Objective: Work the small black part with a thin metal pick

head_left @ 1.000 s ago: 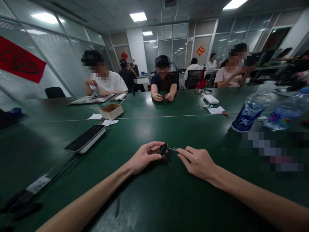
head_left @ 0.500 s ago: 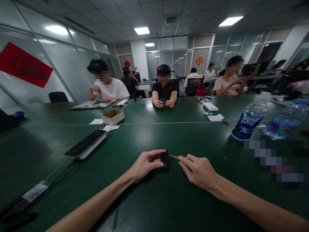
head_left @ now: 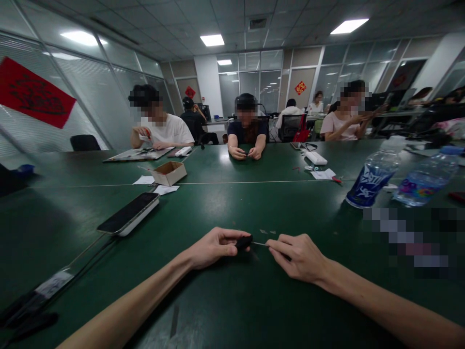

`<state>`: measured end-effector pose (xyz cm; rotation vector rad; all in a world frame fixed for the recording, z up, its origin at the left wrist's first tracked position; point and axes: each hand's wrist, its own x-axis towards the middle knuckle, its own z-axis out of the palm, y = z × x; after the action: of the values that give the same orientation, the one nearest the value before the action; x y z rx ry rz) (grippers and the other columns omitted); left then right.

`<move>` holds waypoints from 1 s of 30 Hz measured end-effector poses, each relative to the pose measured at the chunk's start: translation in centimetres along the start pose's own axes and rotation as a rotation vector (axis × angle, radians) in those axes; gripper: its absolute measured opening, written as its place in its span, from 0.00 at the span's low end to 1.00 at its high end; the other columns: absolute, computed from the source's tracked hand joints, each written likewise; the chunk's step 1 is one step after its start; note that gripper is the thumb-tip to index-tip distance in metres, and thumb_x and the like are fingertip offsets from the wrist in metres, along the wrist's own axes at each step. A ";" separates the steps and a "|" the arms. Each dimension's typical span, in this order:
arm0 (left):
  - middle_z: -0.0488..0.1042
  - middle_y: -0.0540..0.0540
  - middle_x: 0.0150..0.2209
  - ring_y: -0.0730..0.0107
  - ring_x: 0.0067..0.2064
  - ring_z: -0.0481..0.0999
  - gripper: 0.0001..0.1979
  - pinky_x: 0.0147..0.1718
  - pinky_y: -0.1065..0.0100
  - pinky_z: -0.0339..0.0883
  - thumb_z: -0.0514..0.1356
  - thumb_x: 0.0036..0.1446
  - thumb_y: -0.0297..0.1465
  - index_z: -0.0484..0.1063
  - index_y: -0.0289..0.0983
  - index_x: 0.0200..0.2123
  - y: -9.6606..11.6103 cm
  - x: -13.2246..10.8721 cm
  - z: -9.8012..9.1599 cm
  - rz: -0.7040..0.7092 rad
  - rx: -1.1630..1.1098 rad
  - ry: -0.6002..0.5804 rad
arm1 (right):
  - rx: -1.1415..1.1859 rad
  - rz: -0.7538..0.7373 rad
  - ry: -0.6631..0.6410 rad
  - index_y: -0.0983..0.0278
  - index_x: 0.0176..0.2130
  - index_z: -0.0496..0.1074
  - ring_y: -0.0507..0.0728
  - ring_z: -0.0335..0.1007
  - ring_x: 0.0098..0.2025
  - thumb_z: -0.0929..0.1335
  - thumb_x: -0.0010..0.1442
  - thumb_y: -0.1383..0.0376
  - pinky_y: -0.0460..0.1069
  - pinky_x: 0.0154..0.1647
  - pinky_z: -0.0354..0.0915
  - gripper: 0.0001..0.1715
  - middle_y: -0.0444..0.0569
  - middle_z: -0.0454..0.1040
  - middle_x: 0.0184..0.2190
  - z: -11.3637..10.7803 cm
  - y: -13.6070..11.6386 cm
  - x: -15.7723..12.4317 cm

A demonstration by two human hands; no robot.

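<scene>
Between the thumb and fingers of my left hand [head_left: 212, 248] is a small black object [head_left: 243, 242], rounded and dark, its exact kind unclear. My right hand [head_left: 300, 257] pinches a thin metal rod-like tool [head_left: 259, 244]. The tool's tip meets the right end of the black object, or is very close to it; I cannot tell if it is inserted. My fingers hide the tool's other end. Both hands are held just over the green table [head_left: 218, 300], in front of me.
At left, a phone [head_left: 129, 213] lies on a white block with cables. Beyond it stands an open cardboard box [head_left: 170, 173] by white papers. Two plastic bottles, one with a blue-and-white label [head_left: 372, 179] and another [head_left: 423, 182], stand at right. Several people sit beyond the table.
The black object has turned in my left hand, from upright to lying more level, facing the tool. My left hand has shifted slightly left. The tool's tip is now at the object's end.
</scene>
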<state>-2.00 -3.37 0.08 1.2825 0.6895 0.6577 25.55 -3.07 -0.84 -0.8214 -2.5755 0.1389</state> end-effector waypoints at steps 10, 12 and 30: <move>0.74 0.36 0.43 0.57 0.47 0.72 0.31 0.51 0.60 0.58 0.68 0.45 0.38 0.69 0.31 0.51 0.3 -0.3 0.0 -0.037 -0.093 -0.077 | -0.004 -0.086 0.001 0.64 0.46 0.71 0.49 0.60 0.24 0.59 0.65 0.64 0.46 0.23 0.51 0.15 0.46 0.69 0.28 -0.1 0.2 0.0; 0.74 0.36 0.42 0.57 0.46 0.72 0.31 0.51 0.60 0.58 0.69 0.44 0.39 0.69 0.30 0.50 0.4 -0.3 0.0 -0.037 -0.102 -0.080 | -0.002 -0.094 0.010 0.63 0.45 0.71 0.50 0.60 0.24 0.59 0.65 0.64 0.46 0.23 0.52 0.15 0.46 0.69 0.28 -0.2 0.2 0.0; 0.69 0.34 0.50 0.57 0.50 0.70 0.27 0.57 0.55 0.52 0.67 0.48 0.36 0.68 0.30 0.50 0.1 0.3 0.2 0.085 -0.199 0.019 | 0.153 -0.023 0.095 0.65 0.45 0.72 0.51 0.63 0.27 0.60 0.65 0.65 0.45 0.27 0.57 0.15 0.48 0.70 0.28 -0.2 0.5 0.5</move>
<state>-1.65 -3.23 0.16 1.1272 0.5719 0.7885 25.56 -2.41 -0.57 -0.7236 -2.4501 0.2799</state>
